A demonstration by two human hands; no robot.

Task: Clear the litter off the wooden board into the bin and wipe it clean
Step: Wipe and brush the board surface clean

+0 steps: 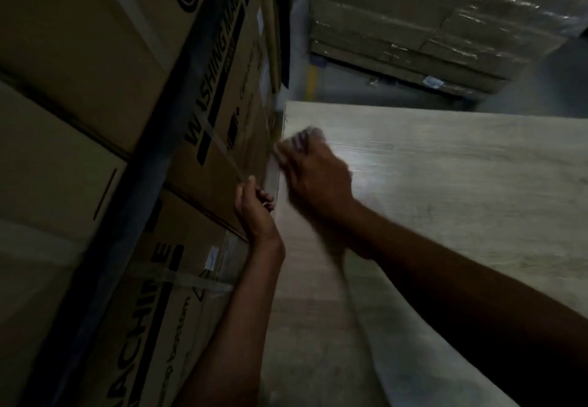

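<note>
Wooden board (445, 184) — I'm clamping my left hand (254, 212) round its edge for steadiness, my blurred right hand (315, 174) working a pale wad (302, 139) at the corner — grip unclear.

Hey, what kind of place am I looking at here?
Probably a warehouse or stockroom: big cardboard boxes printed "washing machine" are stacked on the left, a plastic-wrapped stack of cartons stands beyond, and the bare floor has a yellow marking.
</note>
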